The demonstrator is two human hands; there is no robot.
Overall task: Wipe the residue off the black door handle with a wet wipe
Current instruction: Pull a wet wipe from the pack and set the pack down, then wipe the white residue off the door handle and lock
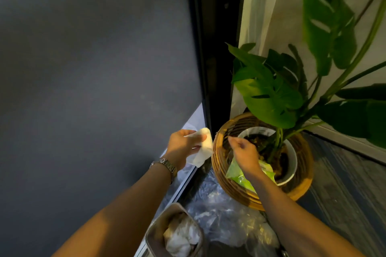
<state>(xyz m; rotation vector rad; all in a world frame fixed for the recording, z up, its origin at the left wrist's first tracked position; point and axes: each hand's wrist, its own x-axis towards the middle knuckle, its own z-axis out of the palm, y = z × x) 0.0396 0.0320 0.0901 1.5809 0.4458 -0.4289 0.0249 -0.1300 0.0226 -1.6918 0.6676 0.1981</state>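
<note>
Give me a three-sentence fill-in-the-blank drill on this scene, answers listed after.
1. The white wet wipe is pinched in the ____ hand.
2. The right hand is over a ____ wipe packet.
3. That packet rests in the wicker ____ around the monstera's white pot.
Missing words: left; green; basket.

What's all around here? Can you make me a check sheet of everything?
Surface: striped grey floor, with a clear plastic sheet lying on it.
Job's things: white wipe; green wipe pack in the wicker basket; door handle not in view.
Clutter: bin holding crumpled tissue.
Hands: left hand holds the wipe; right hand over the pack, grip unclear.
Cables: nothing seen.
Surroundings: dark door, potted plant.
</note>
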